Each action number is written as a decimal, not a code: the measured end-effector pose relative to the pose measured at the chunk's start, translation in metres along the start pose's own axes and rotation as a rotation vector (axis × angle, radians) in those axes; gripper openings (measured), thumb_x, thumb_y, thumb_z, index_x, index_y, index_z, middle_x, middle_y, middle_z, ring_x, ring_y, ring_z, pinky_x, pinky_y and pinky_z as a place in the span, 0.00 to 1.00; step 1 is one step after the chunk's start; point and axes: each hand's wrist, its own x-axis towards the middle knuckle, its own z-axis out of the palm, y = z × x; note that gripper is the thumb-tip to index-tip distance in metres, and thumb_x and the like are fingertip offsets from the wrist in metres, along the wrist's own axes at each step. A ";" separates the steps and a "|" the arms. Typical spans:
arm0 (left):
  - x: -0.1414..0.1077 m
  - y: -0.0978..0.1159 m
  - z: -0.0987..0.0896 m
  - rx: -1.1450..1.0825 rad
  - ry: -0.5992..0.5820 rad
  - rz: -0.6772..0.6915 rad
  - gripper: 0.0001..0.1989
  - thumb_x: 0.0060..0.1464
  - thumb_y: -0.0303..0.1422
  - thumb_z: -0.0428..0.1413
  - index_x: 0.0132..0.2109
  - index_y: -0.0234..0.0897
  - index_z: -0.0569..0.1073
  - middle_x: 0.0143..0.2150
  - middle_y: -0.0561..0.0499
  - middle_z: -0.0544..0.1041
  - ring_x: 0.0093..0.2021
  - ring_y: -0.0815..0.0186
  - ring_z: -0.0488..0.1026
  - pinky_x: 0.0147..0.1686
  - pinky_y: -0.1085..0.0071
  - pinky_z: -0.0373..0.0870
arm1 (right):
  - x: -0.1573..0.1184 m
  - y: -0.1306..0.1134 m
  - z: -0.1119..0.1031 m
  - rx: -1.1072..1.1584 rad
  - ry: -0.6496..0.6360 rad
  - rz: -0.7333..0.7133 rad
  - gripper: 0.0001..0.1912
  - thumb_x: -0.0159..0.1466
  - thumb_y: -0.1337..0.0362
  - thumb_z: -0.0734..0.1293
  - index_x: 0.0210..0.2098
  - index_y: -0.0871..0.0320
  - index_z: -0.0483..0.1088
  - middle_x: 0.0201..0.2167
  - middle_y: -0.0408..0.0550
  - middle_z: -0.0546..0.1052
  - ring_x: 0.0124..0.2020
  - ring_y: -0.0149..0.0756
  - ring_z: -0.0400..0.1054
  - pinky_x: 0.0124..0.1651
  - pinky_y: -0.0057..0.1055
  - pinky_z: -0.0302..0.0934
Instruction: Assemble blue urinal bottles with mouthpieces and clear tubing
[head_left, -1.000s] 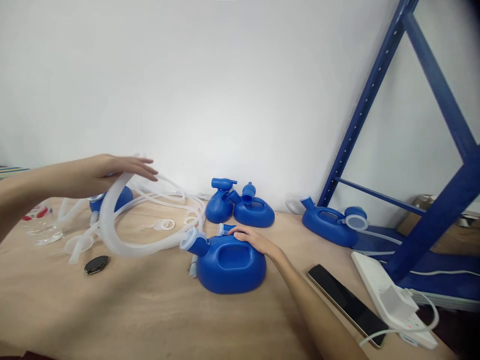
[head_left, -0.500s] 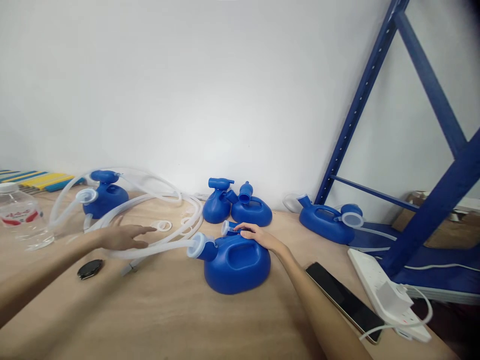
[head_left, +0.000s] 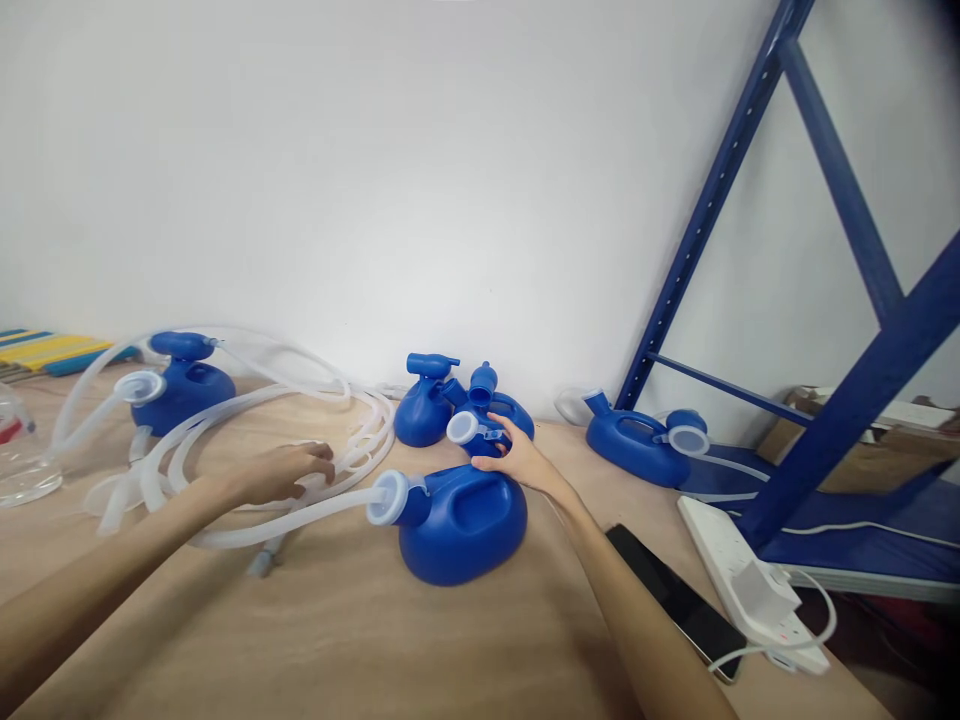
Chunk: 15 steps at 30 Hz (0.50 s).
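A blue plastic urinal bottle [head_left: 461, 530] stands upright in front, a clear hose running from the white collar [head_left: 388, 498] on its spout. Above its handle, my right hand [head_left: 521, 455] grips a blue spout piece [head_left: 486, 436] with a white cap [head_left: 462, 428]; the fingers rest by the bottle's top. My left hand [head_left: 289, 472] is over the coiled clear hose [head_left: 367, 440], fingers bent down and apart. What lies beneath its fingertips is partly hidden. The hose's grey end [head_left: 261, 563] lies in front of that hand.
Two more blue bottles [head_left: 421, 415] stand by the wall, another [head_left: 634, 450] at right and one with hoses [head_left: 184, 395] at left. A phone [head_left: 675, 590] and a power strip [head_left: 720, 560] lie right, beside a blue rack [head_left: 712, 190]. A clear bottle [head_left: 26, 465] stands far left.
My right hand has taken hold of the capped spout piece and turned its cap to face me. My left hand has moved right, over the hose, its fingers bending down.
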 end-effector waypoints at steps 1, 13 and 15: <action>0.005 -0.001 -0.008 -0.012 -0.010 0.017 0.12 0.58 0.35 0.56 0.47 0.49 0.82 0.56 0.48 0.78 0.52 0.58 0.78 0.53 0.68 0.71 | -0.003 -0.008 0.000 -0.034 0.015 -0.033 0.56 0.43 0.51 0.85 0.66 0.55 0.63 0.65 0.58 0.69 0.66 0.54 0.65 0.69 0.50 0.60; 0.087 0.076 -0.089 -0.843 0.517 0.216 0.33 0.65 0.61 0.43 0.33 0.36 0.71 0.29 0.46 0.77 0.32 0.60 0.76 0.38 0.65 0.74 | -0.031 -0.135 0.019 0.984 0.231 -0.202 0.36 0.51 0.30 0.72 0.43 0.53 0.76 0.45 0.51 0.80 0.53 0.54 0.72 0.51 0.51 0.72; 0.093 0.090 -0.081 -0.882 0.424 0.205 0.33 0.64 0.62 0.43 0.45 0.35 0.71 0.22 0.55 0.70 0.21 0.66 0.67 0.25 0.70 0.66 | -0.033 -0.145 0.025 1.118 0.196 -0.177 0.38 0.52 0.26 0.68 0.44 0.51 0.75 0.45 0.51 0.80 0.54 0.56 0.72 0.51 0.56 0.71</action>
